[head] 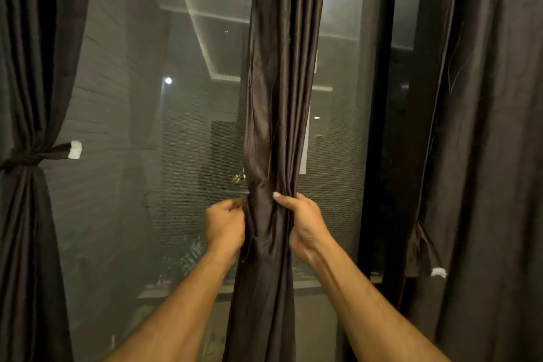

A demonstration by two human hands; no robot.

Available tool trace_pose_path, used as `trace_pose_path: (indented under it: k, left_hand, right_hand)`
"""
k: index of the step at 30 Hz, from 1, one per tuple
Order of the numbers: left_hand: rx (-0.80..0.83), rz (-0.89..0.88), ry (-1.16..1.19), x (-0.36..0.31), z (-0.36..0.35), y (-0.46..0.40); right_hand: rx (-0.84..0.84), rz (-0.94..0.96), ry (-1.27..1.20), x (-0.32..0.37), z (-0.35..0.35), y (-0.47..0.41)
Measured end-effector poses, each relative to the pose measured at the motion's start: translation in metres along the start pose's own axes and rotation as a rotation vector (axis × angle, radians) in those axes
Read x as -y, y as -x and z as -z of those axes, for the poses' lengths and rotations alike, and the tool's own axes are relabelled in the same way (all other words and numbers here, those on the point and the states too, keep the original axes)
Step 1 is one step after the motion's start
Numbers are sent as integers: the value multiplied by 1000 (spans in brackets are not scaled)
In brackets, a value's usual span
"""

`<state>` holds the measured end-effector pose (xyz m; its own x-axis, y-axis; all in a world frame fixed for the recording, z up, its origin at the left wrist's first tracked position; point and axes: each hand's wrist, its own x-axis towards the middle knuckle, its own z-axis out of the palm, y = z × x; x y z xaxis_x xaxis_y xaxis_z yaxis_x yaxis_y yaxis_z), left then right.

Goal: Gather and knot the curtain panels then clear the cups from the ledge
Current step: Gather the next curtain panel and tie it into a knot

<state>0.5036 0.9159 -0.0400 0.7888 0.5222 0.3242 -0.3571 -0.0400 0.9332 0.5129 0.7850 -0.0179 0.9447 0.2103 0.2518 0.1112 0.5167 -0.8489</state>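
Note:
A dark brown middle curtain panel (279, 97) hangs bunched into a narrow column in front of the window. My right hand (302, 223) grips the bunch from the right, thumb across the front folds. My left hand (224, 222) has its fingers curled against the panel's left edge, pinching fabric there. The left curtain panel (32, 67) is gathered at mid height by a tieback (44, 154) with a white tip. The right curtain panel (493, 126) hangs loose, with a tie strip (423, 250) dangling from it. No cups or ledge are in sight.
Behind the curtains is a window with a mesh screen (152, 126), dark outside with reflections of ceiling lights. A black window frame post (382, 126) stands between the middle and right panels.

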Motion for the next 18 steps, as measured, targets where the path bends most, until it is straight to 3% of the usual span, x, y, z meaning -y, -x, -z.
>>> trace_pose_path:
  k: [3,7,9,14,18]
  left_hand:
    - [135,131,200,1,0,5]
    - [202,199,283,-2,2,5]
    - [255,251,329,-4,5,2]
    - [499,331,377,-8,14,5]
    - [490,238,269,-9,18,5]
  right_hand:
    - [75,-39,38,-5,-2,-1]
    - [51,147,599,12,-8,-12]
    - [42,192,766,24,-9,-17]
    - [143,86,901,36,0,-23]
    - [129,53,1077,30,5,-28]
